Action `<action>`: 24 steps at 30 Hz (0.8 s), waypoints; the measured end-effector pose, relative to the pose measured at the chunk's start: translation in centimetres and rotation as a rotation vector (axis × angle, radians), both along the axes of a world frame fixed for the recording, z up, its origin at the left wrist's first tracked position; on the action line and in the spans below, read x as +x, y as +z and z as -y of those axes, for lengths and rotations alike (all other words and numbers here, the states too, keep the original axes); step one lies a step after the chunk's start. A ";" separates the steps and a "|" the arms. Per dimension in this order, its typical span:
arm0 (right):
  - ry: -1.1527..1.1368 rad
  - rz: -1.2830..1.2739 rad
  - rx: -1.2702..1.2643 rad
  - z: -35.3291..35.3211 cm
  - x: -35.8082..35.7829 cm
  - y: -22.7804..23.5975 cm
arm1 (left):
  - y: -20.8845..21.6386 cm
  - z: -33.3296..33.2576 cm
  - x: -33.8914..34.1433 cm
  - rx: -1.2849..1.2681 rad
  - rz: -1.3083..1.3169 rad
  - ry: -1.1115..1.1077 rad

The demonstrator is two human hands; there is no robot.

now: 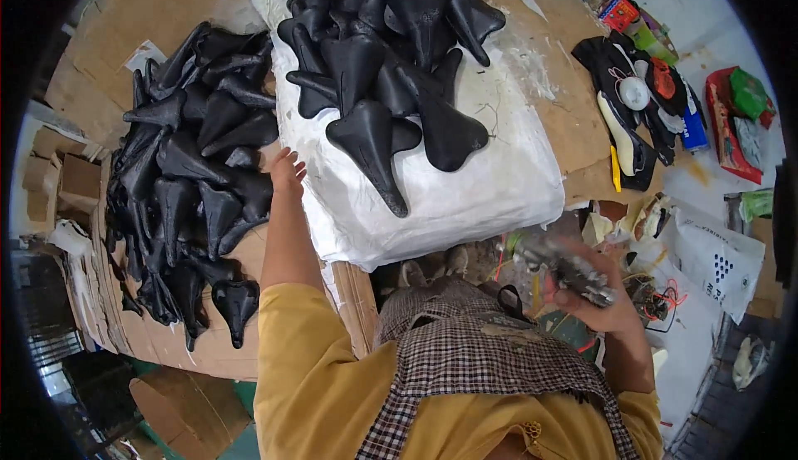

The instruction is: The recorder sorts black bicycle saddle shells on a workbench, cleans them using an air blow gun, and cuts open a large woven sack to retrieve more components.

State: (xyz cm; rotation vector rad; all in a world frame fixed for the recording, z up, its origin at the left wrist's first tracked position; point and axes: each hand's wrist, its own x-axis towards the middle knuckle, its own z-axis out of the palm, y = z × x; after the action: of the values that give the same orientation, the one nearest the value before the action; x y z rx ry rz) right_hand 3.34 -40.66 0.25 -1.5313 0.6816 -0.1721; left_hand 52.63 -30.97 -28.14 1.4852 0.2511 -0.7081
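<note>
My left hand is at the left edge of a white-covered pad, fingers apart and holding nothing. It is nearest to a heap of black bicycle saddles on the cardboard at the left. More black bicycle saddles are piled on the white cover in front of me, their noses pointing different ways. At the right, above my lap, my right hand is closed around a grey metallic hand tool. Motion smears the tool, so its exact kind cannot be made out.
Black shoes and small packages lie on the cardboard at the far right, near a red bag. A white printed sack and red wires are beyond my right hand. Cardboard boxes stand at the left edge.
</note>
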 end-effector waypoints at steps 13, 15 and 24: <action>-0.197 -0.294 -0.444 1.9 -4.6 1.0 | -2.0 5.4 -4.5 -0.109 0.018 -0.376; -0.243 -0.135 -0.336 2.2 -2.4 2.3 | -2.1 4.4 -5.6 -0.243 -0.057 -0.369; -0.202 -0.129 -0.290 5.9 -5.2 0.0 | 4.1 5.3 -7.7 -0.681 0.005 -0.340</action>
State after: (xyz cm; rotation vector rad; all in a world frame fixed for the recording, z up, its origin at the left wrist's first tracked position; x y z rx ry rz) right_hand -1.90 -46.53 0.26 -1.7596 0.9464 -0.3382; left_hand 44.95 -36.24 -24.07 0.8777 -0.2416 -0.9446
